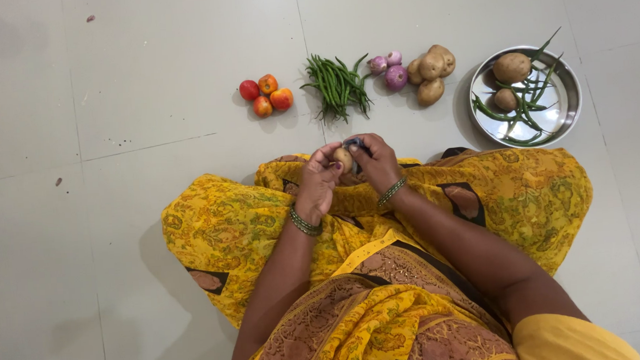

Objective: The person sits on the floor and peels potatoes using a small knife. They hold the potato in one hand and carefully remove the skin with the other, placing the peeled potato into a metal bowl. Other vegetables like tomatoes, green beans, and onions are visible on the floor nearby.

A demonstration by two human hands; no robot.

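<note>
Near the middle of the frame, above the yellow cloth [235, 228] on the lap, the left hand [317, 184] closes around a small potato [343, 157], holding it between the two hands. Its long axis seems roughly upright. The right hand [374, 161] is closed on a small dark tool [353, 142], touching the potato's upper right side. Farther up, on the floor [148, 101], lie tomatoes [266, 94], green beans [337, 84], onions [389, 70], more potatoes [431, 72] and a steel plate [568, 112].

A pale tiled floor [148, 101] carries tomatoes [266, 94], green beans [337, 85], onions [390, 69], potatoes [431, 72] and, upper right, a steel plate [569, 105].
</note>
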